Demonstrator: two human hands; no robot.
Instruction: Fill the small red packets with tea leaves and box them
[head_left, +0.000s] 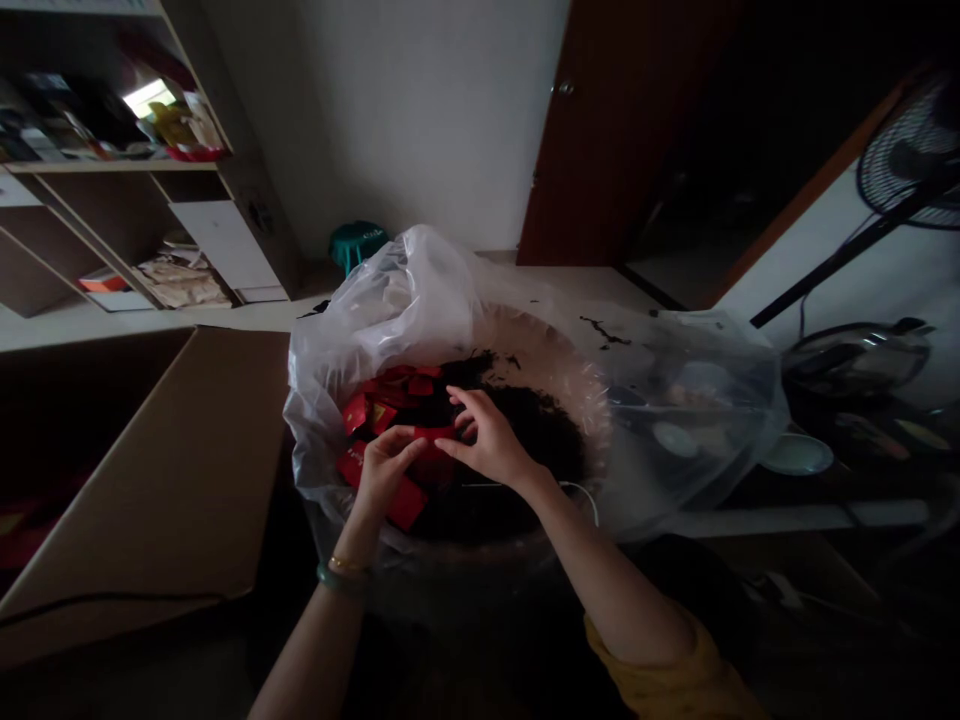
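My left hand (387, 462) pinches the edge of a small red packet (433, 458) between thumb and fingertips. At the packet's other side is my right hand (487, 435), its thumb tip at the packet's edge and its fingers raised and spread apart. Both hands are over a wide round basin (551, 345) lined with clear plastic. Dark loose shreds like tea leaves (544, 430) fill much of it. Several more red packets (407, 503) lie piled on the left side. A thin white stick-like thing (480, 485) lies in front of my right wrist.
A cardboard box (217, 450) stands open at the left. Plastic sheeting (675, 420) spreads right, towards a pale dish (796, 453) and a lidded pan (862, 355). A fan (911, 150) stands far right. Shelves (112, 170), a green bin (354, 243) and a door (600, 140) are behind.
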